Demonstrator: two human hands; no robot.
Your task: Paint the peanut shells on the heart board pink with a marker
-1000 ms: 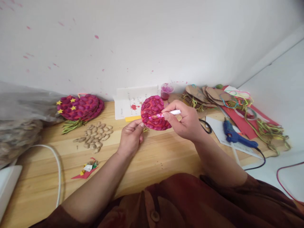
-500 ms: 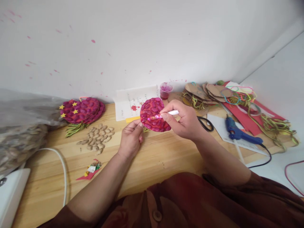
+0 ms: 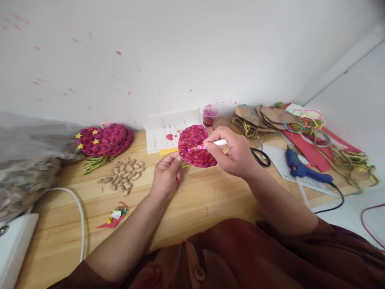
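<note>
My left hand (image 3: 167,174) pinches the lower left edge of a round red disc (image 3: 192,136) covered in magenta-painted peanut shells, holding it up above the table. A paintbrush (image 3: 219,142) with a white handle is gripped between the thumb and fingers of my right hand (image 3: 230,152). Its pink-stained tip lies against the shells near the disc's middle. My right hand hides part of the disc's right side. Behind the disc stands a clear cup of magenta paint (image 3: 210,115).
Finished-looking discs (image 3: 110,138) with yellow stars lie left of unpainted peanuts (image 3: 124,172). Paper scraps (image 3: 116,216) sit nearer me. On the right are a blue glue gun (image 3: 303,168) with its cord, black-handled scissors (image 3: 261,156), cardboard discs (image 3: 252,116) and green yarn (image 3: 345,158).
Almost nothing differs. The disc, the brush and both hands keep nearly the same position, with only a very slight shift.
</note>
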